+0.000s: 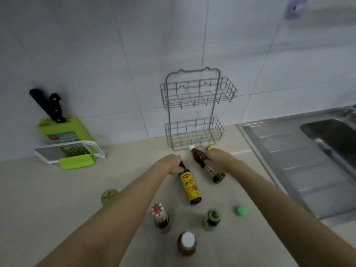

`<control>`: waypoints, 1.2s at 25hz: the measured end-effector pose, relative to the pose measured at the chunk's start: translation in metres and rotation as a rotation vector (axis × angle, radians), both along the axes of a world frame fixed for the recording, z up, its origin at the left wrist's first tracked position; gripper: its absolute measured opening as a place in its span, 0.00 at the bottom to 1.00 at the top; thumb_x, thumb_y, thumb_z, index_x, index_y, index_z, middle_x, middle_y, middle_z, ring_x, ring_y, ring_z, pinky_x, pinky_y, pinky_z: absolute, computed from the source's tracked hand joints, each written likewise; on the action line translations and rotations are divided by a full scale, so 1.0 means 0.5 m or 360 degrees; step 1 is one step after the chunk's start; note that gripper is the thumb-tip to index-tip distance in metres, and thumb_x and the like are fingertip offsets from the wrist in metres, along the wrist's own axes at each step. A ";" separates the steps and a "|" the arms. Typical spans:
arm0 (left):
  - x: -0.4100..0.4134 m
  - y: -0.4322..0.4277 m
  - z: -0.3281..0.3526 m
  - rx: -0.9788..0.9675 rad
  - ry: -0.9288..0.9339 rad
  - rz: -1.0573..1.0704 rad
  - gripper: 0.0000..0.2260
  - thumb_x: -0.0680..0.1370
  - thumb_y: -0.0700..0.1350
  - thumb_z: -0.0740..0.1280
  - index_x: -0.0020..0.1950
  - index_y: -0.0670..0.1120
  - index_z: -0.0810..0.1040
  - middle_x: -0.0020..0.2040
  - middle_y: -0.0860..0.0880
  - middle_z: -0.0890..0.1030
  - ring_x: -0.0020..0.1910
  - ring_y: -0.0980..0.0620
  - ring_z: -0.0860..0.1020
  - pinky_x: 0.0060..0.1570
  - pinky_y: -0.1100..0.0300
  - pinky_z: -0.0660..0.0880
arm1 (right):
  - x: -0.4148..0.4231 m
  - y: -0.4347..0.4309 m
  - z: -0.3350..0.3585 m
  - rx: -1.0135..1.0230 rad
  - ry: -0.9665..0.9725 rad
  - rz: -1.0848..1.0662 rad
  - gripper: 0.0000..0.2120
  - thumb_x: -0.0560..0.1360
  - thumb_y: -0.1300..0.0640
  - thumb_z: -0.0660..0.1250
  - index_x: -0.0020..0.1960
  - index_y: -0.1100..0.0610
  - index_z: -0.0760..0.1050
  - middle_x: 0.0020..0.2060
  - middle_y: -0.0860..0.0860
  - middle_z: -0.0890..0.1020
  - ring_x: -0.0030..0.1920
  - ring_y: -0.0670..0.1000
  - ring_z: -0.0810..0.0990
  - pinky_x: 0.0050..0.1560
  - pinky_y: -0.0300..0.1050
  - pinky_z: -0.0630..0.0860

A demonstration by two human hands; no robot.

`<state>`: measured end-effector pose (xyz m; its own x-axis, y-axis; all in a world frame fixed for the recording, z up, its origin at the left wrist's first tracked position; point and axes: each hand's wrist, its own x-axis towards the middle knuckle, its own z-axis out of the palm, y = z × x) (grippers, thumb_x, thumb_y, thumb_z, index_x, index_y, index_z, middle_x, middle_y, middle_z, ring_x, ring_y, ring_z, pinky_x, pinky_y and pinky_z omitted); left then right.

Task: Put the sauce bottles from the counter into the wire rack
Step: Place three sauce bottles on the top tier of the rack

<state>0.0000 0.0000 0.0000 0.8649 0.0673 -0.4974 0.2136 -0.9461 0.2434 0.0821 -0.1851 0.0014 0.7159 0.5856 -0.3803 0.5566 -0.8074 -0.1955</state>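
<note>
A grey two-tier wire rack (214, 105) hangs on the tiled wall, and both baskets hold nothing. Just below it, my left hand (170, 163) grips the black neck of a dark bottle with a yellow label (190, 186). That bottle is tilted over the counter. My right hand (218, 158) grips a brown bottle with a white cap (200, 158), also tilted. A yellow cap (212, 147) shows at its fingertips. Nearer me stand a red-capped bottle (161, 218), a green-topped jar (211, 219) and a white-capped brown bottle (186, 244).
A greenish bottle (109, 196) stands partly behind my left forearm. A small green lid (241, 210) lies at the right. A green knife block (57, 131) and a grater (71, 153) sit at the back left. A steel sink and drainboard (289, 151) fill the right side.
</note>
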 end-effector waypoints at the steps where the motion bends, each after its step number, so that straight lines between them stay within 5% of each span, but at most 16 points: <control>1: 0.004 -0.003 -0.009 -0.0026 0.0015 0.0043 0.18 0.76 0.49 0.65 0.60 0.39 0.73 0.59 0.37 0.77 0.56 0.39 0.77 0.46 0.53 0.71 | 0.008 0.006 -0.005 0.0011 0.0025 -0.0006 0.15 0.77 0.52 0.57 0.61 0.57 0.71 0.63 0.59 0.72 0.60 0.62 0.75 0.60 0.57 0.74; 5: 0.044 0.000 -0.061 -0.0172 0.0065 0.0329 0.20 0.76 0.48 0.68 0.63 0.37 0.72 0.61 0.37 0.78 0.59 0.40 0.77 0.50 0.53 0.74 | 0.065 0.042 -0.033 0.0017 0.0196 0.0019 0.13 0.76 0.51 0.55 0.53 0.55 0.73 0.52 0.59 0.79 0.51 0.61 0.79 0.52 0.52 0.75; 9: 0.090 0.005 -0.097 -0.0367 -0.0011 0.0788 0.33 0.73 0.51 0.71 0.70 0.36 0.62 0.66 0.38 0.73 0.64 0.39 0.74 0.54 0.52 0.73 | 0.122 0.071 -0.065 -0.0002 0.0222 0.0090 0.14 0.75 0.57 0.62 0.59 0.60 0.70 0.54 0.60 0.79 0.52 0.60 0.78 0.47 0.49 0.74; 14: 0.107 0.005 -0.134 -0.0388 0.0060 0.0889 0.28 0.71 0.49 0.74 0.64 0.37 0.68 0.62 0.39 0.75 0.60 0.40 0.76 0.48 0.54 0.73 | 0.150 0.095 -0.099 -0.0071 0.0308 0.0150 0.26 0.72 0.52 0.71 0.65 0.62 0.67 0.60 0.60 0.76 0.57 0.60 0.76 0.49 0.48 0.71; 17: 0.106 0.018 -0.136 -0.0485 0.0078 0.0993 0.24 0.71 0.46 0.74 0.61 0.37 0.72 0.60 0.38 0.77 0.58 0.40 0.77 0.54 0.49 0.77 | 0.134 0.106 -0.121 -0.0125 0.0370 0.0174 0.26 0.70 0.45 0.71 0.59 0.60 0.70 0.54 0.57 0.79 0.45 0.55 0.75 0.41 0.45 0.68; 22: 0.096 0.049 -0.098 -0.0738 -0.0011 0.1179 0.18 0.72 0.42 0.73 0.57 0.38 0.72 0.58 0.37 0.77 0.56 0.37 0.78 0.53 0.43 0.80 | 0.111 0.128 -0.121 -0.0060 0.0418 -0.0062 0.38 0.63 0.47 0.77 0.63 0.62 0.64 0.45 0.55 0.75 0.45 0.57 0.76 0.36 0.45 0.71; 25: 0.088 0.061 -0.055 -0.0911 -0.0145 0.1190 0.14 0.73 0.38 0.72 0.56 0.38 0.74 0.55 0.37 0.77 0.56 0.37 0.79 0.52 0.41 0.80 | 0.092 0.120 -0.110 -0.0012 0.0516 -0.0236 0.44 0.64 0.48 0.77 0.69 0.66 0.59 0.52 0.58 0.77 0.51 0.57 0.78 0.46 0.48 0.78; 30: 0.061 0.057 0.014 -0.0984 -0.0387 0.1067 0.14 0.75 0.35 0.70 0.59 0.34 0.75 0.56 0.35 0.77 0.56 0.37 0.79 0.52 0.43 0.80 | 0.067 0.071 -0.055 0.0561 0.1040 -0.0590 0.26 0.66 0.53 0.77 0.59 0.59 0.72 0.53 0.58 0.81 0.54 0.57 0.81 0.58 0.54 0.78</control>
